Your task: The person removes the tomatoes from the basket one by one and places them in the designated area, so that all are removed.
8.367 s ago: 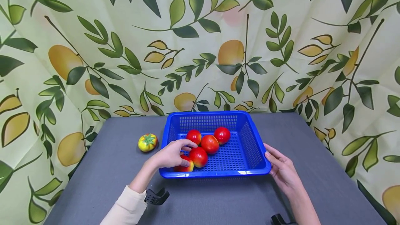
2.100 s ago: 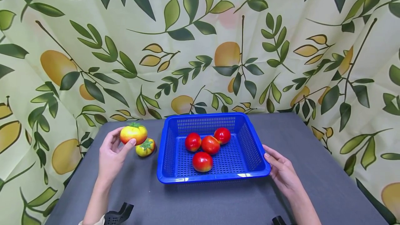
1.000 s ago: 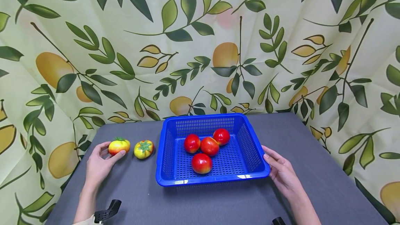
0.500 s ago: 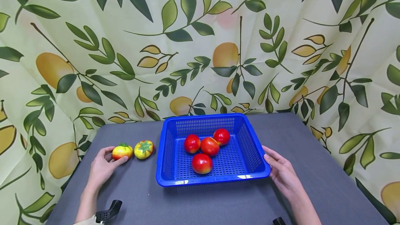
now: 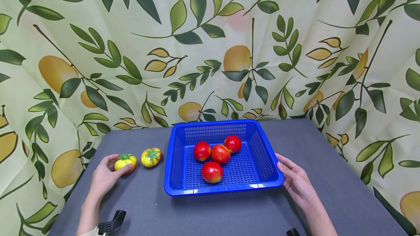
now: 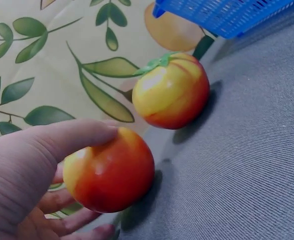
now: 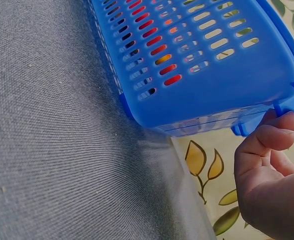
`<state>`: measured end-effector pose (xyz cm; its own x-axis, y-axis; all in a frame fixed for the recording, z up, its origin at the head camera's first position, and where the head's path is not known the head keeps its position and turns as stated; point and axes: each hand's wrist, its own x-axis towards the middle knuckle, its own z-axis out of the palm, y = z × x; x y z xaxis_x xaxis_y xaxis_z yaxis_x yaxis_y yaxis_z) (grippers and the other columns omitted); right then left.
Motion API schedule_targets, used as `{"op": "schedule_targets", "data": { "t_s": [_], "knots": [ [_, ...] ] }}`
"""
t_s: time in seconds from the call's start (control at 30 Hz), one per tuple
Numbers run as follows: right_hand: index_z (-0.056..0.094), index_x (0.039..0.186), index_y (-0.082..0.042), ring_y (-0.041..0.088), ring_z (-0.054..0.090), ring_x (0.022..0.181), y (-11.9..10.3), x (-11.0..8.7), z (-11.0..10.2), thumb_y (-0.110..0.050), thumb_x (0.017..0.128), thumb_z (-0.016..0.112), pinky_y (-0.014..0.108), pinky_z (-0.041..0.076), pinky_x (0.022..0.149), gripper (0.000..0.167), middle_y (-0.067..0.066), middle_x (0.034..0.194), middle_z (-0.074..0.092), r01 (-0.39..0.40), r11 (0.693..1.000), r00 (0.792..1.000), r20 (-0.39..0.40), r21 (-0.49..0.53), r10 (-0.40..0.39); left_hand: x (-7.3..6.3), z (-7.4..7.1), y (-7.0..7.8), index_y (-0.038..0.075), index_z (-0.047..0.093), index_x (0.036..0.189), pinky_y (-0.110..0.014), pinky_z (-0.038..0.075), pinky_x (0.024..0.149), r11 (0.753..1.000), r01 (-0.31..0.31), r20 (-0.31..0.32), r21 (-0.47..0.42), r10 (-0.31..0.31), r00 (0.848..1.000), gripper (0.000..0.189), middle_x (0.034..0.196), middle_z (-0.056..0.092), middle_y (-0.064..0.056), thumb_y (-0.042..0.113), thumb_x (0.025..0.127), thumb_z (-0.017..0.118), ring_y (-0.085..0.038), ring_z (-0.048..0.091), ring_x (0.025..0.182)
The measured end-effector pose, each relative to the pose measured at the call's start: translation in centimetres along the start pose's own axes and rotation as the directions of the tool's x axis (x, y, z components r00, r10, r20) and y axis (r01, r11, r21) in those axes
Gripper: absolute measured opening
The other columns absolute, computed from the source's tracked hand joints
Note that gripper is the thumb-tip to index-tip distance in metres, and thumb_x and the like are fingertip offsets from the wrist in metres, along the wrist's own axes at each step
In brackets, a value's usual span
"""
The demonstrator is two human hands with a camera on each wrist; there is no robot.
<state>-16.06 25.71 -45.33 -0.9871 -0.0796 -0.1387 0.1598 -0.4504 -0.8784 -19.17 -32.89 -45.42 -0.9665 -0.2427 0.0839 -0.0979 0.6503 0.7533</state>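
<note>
Left side of the desk [image 5: 183,214]: I see the left hand [image 5: 104,176] curled round a yellow-red tomato [image 5: 125,160], thumb on its near side. Whether that tomato rests fully on the desk, I cannot tell. Just beside it, a second tomato [image 5: 151,157], green leaves up, stands between the held one and the blue basket [image 5: 183,191]. Inside the basket I count four red tomatoes [image 5: 212,172], three grouped, one nearer the front wall. Right hand [image 5: 298,179] pinches the rim by the front right corner. Leaf-printed cloth [image 5: 210,55] hangs close behind, bounding both sides.
</note>
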Motion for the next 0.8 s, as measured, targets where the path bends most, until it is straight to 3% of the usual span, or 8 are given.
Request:
{"op": "schedule_targets", "data": {
  "t_s": [0.33, 0.8],
  "knots": [
    [0.064, 0.129, -0.016, 0.020, 0.067, 0.103, 0.1, 0.0, 0.0, -0.014, 0.101, 0.057, 0.037, 0.053, 0.086, 0.029, 0.004, 0.118, 0.068, -0.004, 1.000, 1.000, -0.021, -0.023, 0.003, 0.1, 0.6, 0.0, -0.006, 0.035, 0.143, -0.055, 0.035, 0.100, 0.997, -0.039, 0.046, -0.063, 0.042, 0.998, 0.085, 0.142, 0.041, -0.031, 0.034, 0.084, 0.080, -0.046, 0.041, 0.130],
    [0.065, 0.128, -0.017, 0.020, 0.068, 0.101, 0.1, 0.1, -0.1, -0.013, 0.102, 0.056, 0.037, 0.054, 0.084, 0.028, 0.005, 0.117, 0.068, 0.011, 1.000, 1.000, -0.009, -0.019, -0.011, 0.3, 1.2, -0.1, -0.005, 0.033, 0.146, -0.056, 0.031, 0.105, 0.995, 0.015, 0.005, -0.096, -0.015, 1.000, 0.083, 0.146, 0.036, -0.032, 0.031, 0.086, 0.078, -0.047, 0.039, 0.132]
  ]
}}
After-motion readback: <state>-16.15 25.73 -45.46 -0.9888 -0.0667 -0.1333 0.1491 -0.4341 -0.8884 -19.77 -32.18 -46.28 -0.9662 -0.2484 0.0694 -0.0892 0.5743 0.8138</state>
